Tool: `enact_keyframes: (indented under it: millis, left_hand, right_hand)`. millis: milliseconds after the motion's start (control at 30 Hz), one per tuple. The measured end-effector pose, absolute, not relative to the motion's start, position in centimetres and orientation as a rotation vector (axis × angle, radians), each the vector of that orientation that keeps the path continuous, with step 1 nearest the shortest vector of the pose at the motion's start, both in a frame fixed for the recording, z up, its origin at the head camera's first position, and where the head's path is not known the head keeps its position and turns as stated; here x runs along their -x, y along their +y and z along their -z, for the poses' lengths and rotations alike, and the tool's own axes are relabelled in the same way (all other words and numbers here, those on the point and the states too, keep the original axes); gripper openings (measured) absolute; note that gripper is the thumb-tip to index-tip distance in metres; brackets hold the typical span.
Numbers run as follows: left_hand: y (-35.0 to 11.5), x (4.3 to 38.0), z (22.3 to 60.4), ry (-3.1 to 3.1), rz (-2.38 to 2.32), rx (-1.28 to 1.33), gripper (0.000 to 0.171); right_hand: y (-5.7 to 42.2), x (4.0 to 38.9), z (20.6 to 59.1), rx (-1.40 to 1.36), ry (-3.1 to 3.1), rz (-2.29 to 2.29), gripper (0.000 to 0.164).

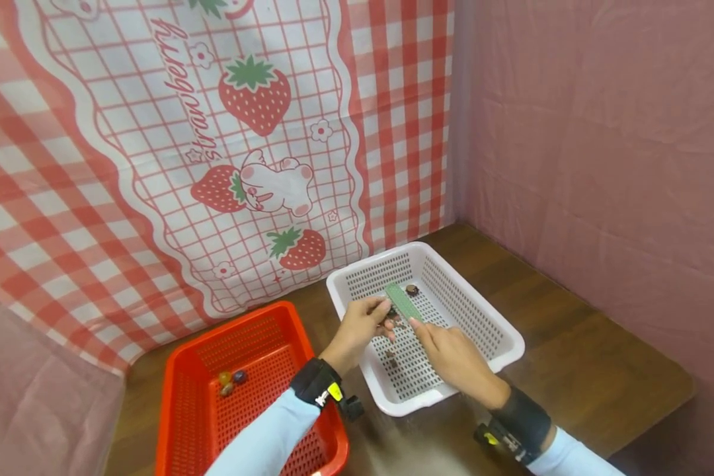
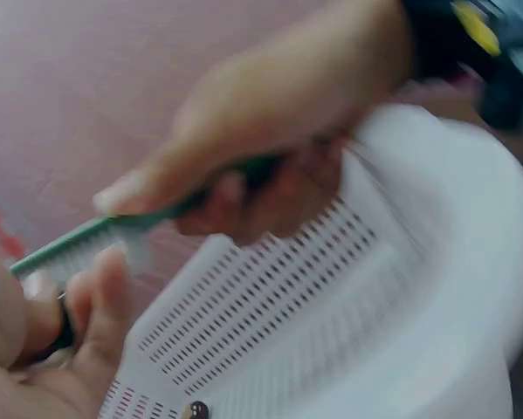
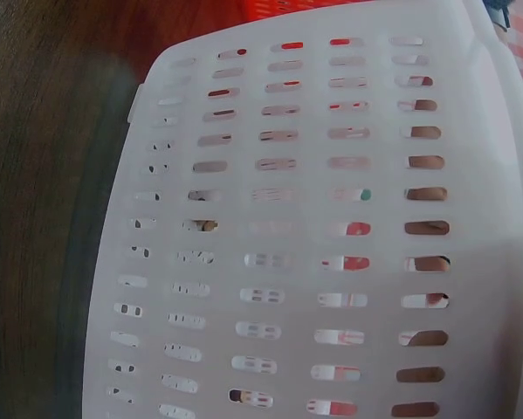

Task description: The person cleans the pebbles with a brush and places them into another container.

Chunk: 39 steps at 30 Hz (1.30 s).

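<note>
In the head view my right hand (image 1: 455,360) grips a long green brush (image 1: 402,302), thumb along its back. The left wrist view shows pale bristles under its green strip. My left hand (image 1: 359,324) pinches a small dark piece (image 2: 60,333) close to the brush's front end; fingers hide most of it and I cannot tell its kind. Both hands are over a white perforated basket (image 1: 494,334). Inside it lie a dark brown round piece (image 1: 412,290) and several small brown bits (image 1: 391,358).
A red perforated basket (image 1: 178,396) stands to the left, holding a yellow round piece (image 1: 224,377), a purple one (image 1: 239,376) and a brown one (image 1: 227,389). Both baskets stand on a brown wooden table (image 1: 589,350). A strawberry-printed cloth (image 1: 262,165) hangs behind, a pink cloth (image 1: 589,145) at the right.
</note>
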<state>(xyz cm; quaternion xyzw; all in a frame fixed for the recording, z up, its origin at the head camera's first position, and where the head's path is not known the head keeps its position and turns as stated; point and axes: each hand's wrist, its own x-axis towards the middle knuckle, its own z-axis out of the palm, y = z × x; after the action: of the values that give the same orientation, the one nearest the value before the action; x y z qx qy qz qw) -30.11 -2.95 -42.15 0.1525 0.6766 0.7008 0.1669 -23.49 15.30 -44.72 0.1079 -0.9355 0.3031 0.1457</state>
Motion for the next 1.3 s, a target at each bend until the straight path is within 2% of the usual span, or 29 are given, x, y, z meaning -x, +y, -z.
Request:
enact_keyframes:
  millis: [267,467,633,800,1000,1167,1300]
  left_hand:
    - [-3.19,30.29,42.16,1.917,-1.894,-0.465,0.028]
    - [-3.19,30.56,42.05,1.867,-2.082,-0.349,0.030]
    - [-2.86,30.29,42.67,1.862,-1.935,-0.445,0.027]
    - [-2.86,30.39,42.28,1.883,-2.065,-0.420,0.028]
    - [-3.17,30.18,42.53,1.947,-1.796,-0.545,0.022]
    - [-3.17,30.64,42.51,1.890,-2.026,-0.455,0.028]
    - [-3.42,30.75,42.42,1.884,-1.907,-0.509,0.027]
  right_hand:
    - [15.22,23.59,44.83,-0.317,-2.694,-0.856,0.048]
    - [15.22,23.41,44.91,-0.316,-2.697,-0.890,0.047]
    - [15.42,23.30,45.01,-0.302,-2.706,-0.896,0.048]
    - [15.44,23.49,44.83,-0.321,-2.690,-0.908,0.047]
    - [15.34,23.62,44.79,-0.357,-2.686,-0.869,0.045]
    - [15.30,23.71,44.87,-0.337,-2.702,-0.918,0.048]
    - [15.31,23.71,45.00,-0.333,-2.695,-0.895,0.046]
